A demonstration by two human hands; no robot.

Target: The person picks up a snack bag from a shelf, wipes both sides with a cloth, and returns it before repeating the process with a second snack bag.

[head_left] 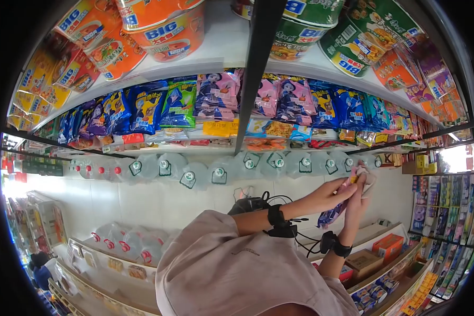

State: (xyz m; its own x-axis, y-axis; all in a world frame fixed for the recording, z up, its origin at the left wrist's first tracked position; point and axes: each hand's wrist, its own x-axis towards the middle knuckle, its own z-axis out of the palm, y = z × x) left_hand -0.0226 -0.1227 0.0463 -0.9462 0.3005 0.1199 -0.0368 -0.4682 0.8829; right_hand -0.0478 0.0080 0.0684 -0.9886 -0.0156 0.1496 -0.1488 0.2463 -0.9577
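Note:
In the head view, my left hand grips a pink and purple snack bag, whose lower part hangs below the fingers. Close against it is my right hand, its fingers closed around a crumpled pale cloth. The cloth is at the upper end of the bag, and the fingers partly cover both. Dark bands circle both wrists. Similar pink and purple bags stand in a row on the shelf ahead.
Large clear water bottles line the floor under the shelf. Instant noodle tubs stand on the upper shelf, split by a dark upright post. Behind me are low shelves with boxes and red-capped bottles. Another person is at the far left.

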